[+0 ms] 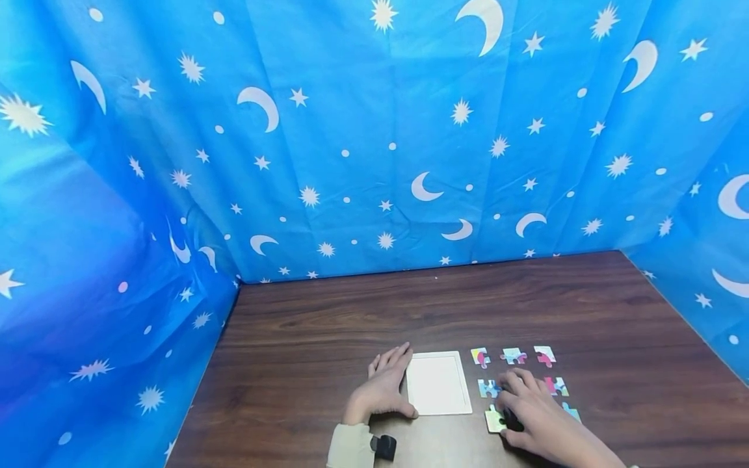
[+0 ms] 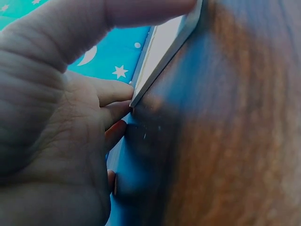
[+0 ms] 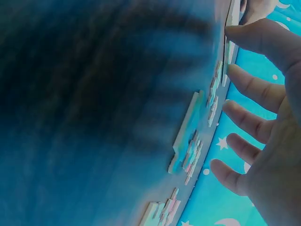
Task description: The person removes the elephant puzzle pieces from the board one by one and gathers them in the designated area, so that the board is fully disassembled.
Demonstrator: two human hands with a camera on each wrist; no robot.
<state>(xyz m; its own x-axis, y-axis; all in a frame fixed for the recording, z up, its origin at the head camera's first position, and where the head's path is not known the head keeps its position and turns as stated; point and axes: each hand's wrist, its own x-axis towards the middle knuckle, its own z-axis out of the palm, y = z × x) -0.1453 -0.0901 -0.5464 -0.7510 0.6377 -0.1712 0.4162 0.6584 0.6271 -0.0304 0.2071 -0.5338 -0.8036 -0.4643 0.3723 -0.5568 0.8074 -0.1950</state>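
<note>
A shallow white square puzzle tray (image 1: 437,383) lies on the table. My left hand (image 1: 383,383) rests at its left side, thumb by the near corner and fingertips by the far one. In the left wrist view the thumb (image 2: 150,12) and fingers lie along the tray's edge (image 2: 164,59). My right hand (image 1: 535,409) is over the jigsaw pieces right of the tray, partly hiding them. Its fingers (image 3: 249,120) are spread in the right wrist view, above the pieces (image 3: 186,132), with nothing between them. A yellow-green piece (image 1: 494,420) lies beside the right thumb.
Three jigsaw pieces (image 1: 513,355) form the far row. Below them are a blue piece (image 1: 487,389), a pink-and-white piece (image 1: 560,386) and a light blue piece (image 1: 571,411). A blue curtain (image 1: 351,175) with moons and stars surrounds the brown table (image 1: 304,338).
</note>
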